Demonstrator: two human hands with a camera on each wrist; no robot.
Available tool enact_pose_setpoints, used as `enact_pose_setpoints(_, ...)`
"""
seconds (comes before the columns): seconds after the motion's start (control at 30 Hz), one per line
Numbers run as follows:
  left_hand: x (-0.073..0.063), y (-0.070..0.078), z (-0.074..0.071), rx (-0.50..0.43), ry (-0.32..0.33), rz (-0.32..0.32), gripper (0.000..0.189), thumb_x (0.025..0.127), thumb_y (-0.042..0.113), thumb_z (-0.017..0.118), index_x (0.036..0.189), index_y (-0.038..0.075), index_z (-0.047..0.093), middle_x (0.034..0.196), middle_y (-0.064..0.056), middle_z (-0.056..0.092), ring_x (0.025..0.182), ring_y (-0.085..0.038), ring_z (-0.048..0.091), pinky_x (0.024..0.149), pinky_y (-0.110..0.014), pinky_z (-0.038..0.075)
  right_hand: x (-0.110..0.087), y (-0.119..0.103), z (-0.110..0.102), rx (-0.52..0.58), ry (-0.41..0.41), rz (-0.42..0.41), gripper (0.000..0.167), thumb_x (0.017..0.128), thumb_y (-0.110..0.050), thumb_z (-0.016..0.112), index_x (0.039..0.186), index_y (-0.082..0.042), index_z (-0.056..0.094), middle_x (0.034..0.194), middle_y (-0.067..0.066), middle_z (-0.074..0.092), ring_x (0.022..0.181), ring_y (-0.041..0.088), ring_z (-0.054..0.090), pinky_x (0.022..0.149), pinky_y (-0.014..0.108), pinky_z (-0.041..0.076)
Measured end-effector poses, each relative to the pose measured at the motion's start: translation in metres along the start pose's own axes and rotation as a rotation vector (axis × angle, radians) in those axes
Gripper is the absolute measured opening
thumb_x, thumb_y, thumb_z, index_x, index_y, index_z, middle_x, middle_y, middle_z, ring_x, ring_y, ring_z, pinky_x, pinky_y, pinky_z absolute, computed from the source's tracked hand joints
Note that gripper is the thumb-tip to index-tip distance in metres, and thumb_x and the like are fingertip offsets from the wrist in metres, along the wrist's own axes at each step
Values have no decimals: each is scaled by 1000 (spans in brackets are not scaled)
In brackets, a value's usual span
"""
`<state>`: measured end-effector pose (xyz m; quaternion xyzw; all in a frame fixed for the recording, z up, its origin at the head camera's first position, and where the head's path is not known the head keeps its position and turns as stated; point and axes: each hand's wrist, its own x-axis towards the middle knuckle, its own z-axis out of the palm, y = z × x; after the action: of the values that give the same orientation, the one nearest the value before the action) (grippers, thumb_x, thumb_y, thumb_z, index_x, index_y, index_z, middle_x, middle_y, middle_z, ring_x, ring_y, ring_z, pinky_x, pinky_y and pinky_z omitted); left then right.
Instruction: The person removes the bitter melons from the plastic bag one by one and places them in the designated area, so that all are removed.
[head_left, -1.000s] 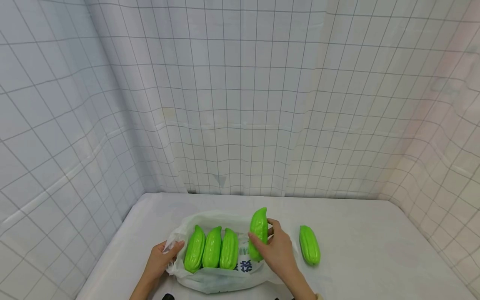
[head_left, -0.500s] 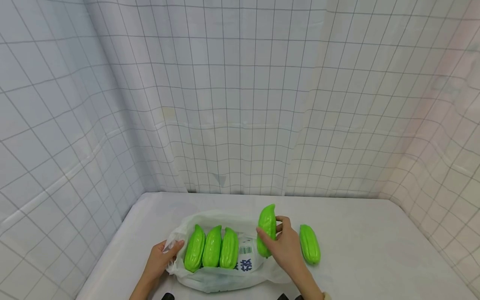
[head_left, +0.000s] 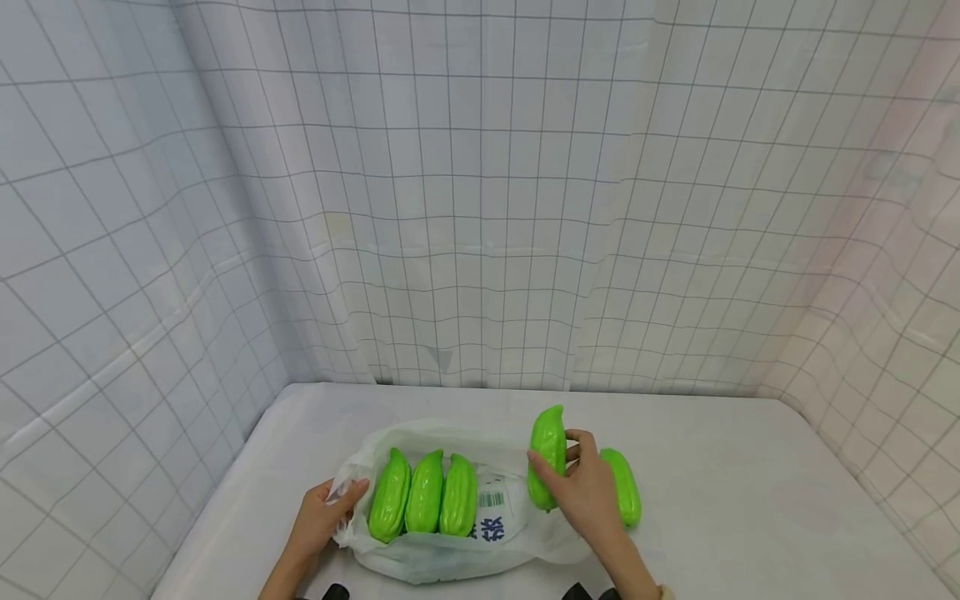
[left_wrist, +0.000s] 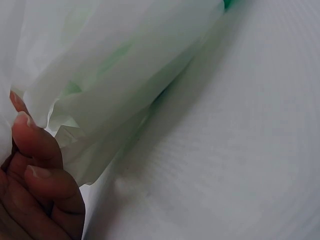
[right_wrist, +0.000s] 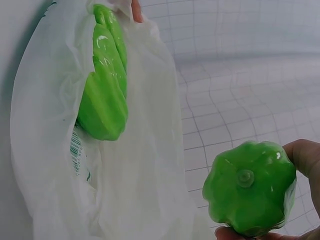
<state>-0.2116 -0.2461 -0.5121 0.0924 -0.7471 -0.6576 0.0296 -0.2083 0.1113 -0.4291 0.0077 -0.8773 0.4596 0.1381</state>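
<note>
A white plastic bag (head_left: 427,569) lies spread wide on the table, and my left hand (head_left: 318,518) pinches its left edge. Inside it, side by side, are three glossy green ridged gourds (head_left: 425,493), with barcode print showing beside them. Another green ridged gourd (head_left: 547,457) is upright in my right hand (head_left: 591,493), thumb on one side and fingers on the other, raised over the bag's right part. Its blunt end (right_wrist: 245,178) faces the camera in the right wrist view. One more gourd (head_left: 627,493) lies on the table to the right, partly hidden by the right hand.
The white table (head_left: 750,500) extends right of the loose gourd. A grid-patterned white curtain (head_left: 480,250) hangs behind the table and along both sides. Dark objects (head_left: 576,592) show at the bottom edge near both wrists.
My right hand has carried its gourd to the right and slightly farther from me, now covering part of the loose gourd. The left hand and the bag have stayed in place.
</note>
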Motion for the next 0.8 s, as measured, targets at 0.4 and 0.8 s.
enact_pose_setpoints(0.4, -1, 1, 0, -8, -2, 0, 32, 88, 28, 69, 76, 1, 56, 57, -3, 51, 50, -14, 52, 48, -28, 45, 2, 1, -13, -20, 38, -11, 64, 80, -44, 74, 121, 0, 52, 83, 5, 59, 67, 12, 54, 53, 26, 47)
enact_pose_setpoints(0.8, 1, -1, -1, -22, -10, -7, 30, 89, 26, 68, 79, 0, 58, 57, -4, 54, 50, -15, 54, 49, -28, 46, 5, 6, -24, -31, 73, -26, 62, 80, -44, 74, 119, 0, 55, 82, 6, 60, 65, 13, 54, 49, 24, 47)
